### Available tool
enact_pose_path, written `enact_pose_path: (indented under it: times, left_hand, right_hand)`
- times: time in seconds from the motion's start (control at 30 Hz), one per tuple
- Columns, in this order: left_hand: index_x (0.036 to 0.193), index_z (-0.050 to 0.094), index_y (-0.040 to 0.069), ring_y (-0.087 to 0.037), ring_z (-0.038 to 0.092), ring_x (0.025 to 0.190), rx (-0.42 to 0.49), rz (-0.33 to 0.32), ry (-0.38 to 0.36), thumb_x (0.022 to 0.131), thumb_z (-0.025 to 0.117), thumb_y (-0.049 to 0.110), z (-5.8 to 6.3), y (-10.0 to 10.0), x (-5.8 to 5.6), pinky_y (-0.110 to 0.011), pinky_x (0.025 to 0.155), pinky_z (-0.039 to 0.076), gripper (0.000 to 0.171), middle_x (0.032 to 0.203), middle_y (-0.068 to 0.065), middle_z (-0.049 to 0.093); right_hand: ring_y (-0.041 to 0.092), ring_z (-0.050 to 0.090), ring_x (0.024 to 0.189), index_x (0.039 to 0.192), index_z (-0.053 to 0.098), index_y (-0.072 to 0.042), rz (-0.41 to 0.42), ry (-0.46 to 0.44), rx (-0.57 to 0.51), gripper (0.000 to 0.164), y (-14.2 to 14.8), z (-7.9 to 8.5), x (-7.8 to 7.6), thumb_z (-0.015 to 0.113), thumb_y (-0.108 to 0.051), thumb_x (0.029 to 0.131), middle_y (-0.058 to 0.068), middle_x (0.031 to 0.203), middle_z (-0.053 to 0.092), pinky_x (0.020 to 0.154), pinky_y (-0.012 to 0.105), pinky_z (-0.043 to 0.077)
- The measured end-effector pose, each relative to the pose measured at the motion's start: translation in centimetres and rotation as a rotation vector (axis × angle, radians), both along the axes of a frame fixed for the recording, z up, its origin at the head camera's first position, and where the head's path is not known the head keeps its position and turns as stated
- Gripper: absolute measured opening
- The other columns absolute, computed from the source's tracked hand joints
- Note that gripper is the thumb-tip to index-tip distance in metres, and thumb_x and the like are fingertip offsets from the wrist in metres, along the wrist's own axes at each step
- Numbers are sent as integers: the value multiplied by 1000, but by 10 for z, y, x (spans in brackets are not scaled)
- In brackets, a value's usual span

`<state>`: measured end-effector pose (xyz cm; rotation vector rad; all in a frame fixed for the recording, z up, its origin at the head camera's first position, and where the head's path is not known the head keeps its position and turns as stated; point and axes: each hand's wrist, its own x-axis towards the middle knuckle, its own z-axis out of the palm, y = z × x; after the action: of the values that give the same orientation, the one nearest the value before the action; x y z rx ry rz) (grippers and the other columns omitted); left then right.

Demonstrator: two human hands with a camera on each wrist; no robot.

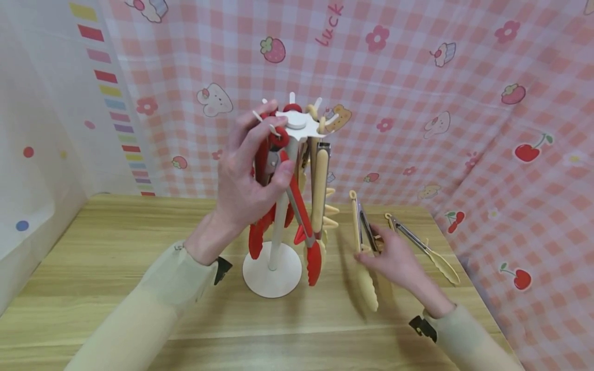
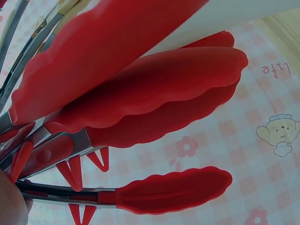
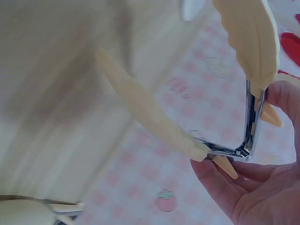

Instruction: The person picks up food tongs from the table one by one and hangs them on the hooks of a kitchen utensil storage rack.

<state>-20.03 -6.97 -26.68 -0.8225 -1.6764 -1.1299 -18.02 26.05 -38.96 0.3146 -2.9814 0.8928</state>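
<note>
A white rotating rack (image 1: 297, 123) on a round base has red tongs and cream tongs hanging from its arms. My left hand (image 1: 243, 175) is at the rack's left side, gripping red tongs (image 1: 274, 162) near their hanging ring, fingers over the top and thumb lower down. Scalloped red heads (image 2: 176, 192) of several tongs fill the left wrist view. To the right of the rack, my right hand (image 1: 394, 257) holds a pair of cream tongs (image 1: 366, 283) by the middle. Their two arms are spread apart in the right wrist view, with one cream head (image 3: 253, 42) pointing up.
Another pair of cream tongs (image 1: 433, 252) lies on the wooden table (image 1: 185, 330) at the right, beyond my right hand. The rack's white base (image 1: 271, 283) stands mid-table. A pink checked cloth (image 1: 209, 51) hangs behind and along the right side.
</note>
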Motion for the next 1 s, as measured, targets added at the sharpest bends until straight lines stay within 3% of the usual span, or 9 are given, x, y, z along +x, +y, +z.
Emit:
enact_pose_path:
  times: [0.07, 0.3, 0.47, 0.73, 0.83, 1.0]
  left_hand:
    - [134, 61, 5, -29, 59, 134, 1, 0, 0, 93, 61, 26, 0, 0, 0, -31, 102, 57, 46, 150, -22, 53]
    - [134, 61, 5, -29, 58, 135, -1, 9, -2, 92, 62, 25, 1, 0, 1, -31, 102, 57, 46, 150, -22, 53]
    - [134, 61, 6, -28, 57, 136, -6, 11, -12, 92, 62, 26, 1, 0, 2, -32, 103, 57, 47, 150, -22, 53]
    - [135, 61, 6, -28, 58, 136, -11, 13, -20, 93, 62, 27, 1, -1, 3, -31, 100, 58, 47, 151, -21, 52]
    - [135, 60, 6, -28, 58, 135, -14, 13, -22, 93, 62, 27, 1, -1, 3, -32, 101, 58, 47, 151, -21, 52]
    - [135, 61, 6, -28, 58, 136, -12, 14, -20, 93, 61, 27, 1, 0, 3, -32, 101, 58, 47, 151, -21, 52]
  right_hand:
    - [31, 69, 97, 149, 52, 2, 10, 57, 1, 79, -5, 6, 4, 86, -27, 84, 24, 136, 68, 76, 40, 60]
    - [35, 71, 113, 150, 52, -1, 32, 128, -66, 78, -17, 27, 19, 87, -21, 83, 22, 131, 69, 84, 40, 66]
    - [34, 72, 110, 148, 54, -1, 51, 194, -112, 75, -24, 36, 29, 88, -15, 82, 19, 125, 71, 85, 42, 66]
    - [30, 72, 109, 146, 58, -3, 83, 329, -177, 76, -33, 51, 45, 90, -8, 77, 11, 120, 72, 82, 32, 66]
    - [24, 71, 109, 146, 58, -2, 94, 381, -186, 78, -36, 57, 51, 91, -6, 76, 10, 120, 72, 82, 27, 65]
    - [1, 65, 111, 148, 57, -3, 110, 437, -237, 83, -41, 70, 59, 92, -2, 73, 13, 127, 72, 84, 15, 60]
